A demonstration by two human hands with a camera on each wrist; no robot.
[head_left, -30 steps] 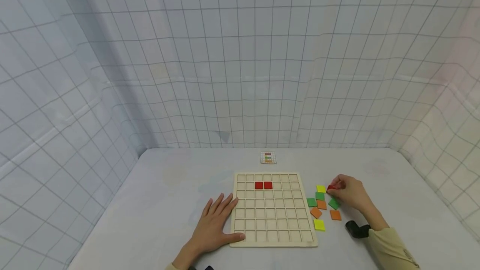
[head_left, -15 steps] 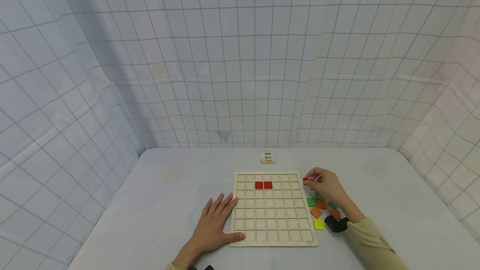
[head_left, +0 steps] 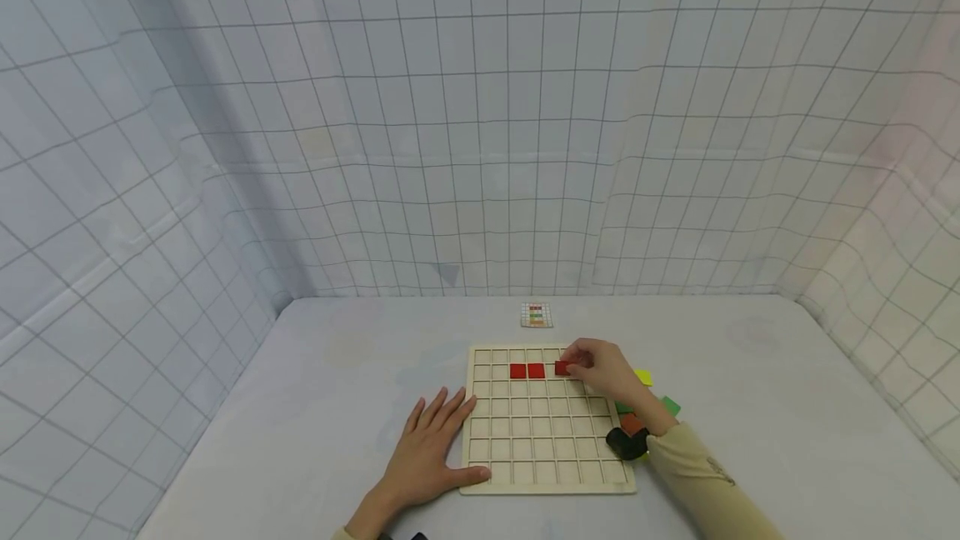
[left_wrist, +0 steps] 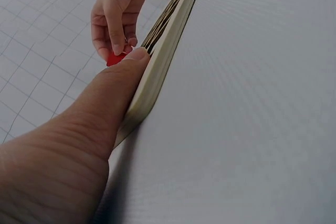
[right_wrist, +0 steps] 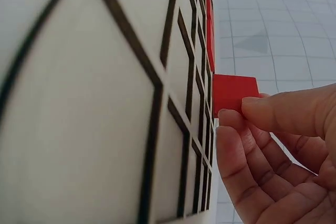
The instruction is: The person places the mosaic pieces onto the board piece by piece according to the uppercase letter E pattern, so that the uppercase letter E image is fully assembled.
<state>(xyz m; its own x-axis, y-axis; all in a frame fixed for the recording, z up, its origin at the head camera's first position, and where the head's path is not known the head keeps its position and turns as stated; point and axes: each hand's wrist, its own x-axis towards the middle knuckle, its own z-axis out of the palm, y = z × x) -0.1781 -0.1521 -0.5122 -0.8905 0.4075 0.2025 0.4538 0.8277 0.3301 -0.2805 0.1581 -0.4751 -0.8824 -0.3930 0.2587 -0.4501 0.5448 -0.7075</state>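
Your right hand (head_left: pixel 609 373) pinches a red tile (head_left: pixel 562 368) over the board's (head_left: pixel 480 473) far rows, just right of two seated red tiles (head_left: pixel 527 371), while your flat left hand (head_left: pixel 433 450) steadies the board; next, lower it squarely into that cell.

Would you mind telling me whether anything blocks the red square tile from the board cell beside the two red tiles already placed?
Nothing visible does: the right hand pinches the red square tile just above the wooden grid board, beside the two placed red tiles.
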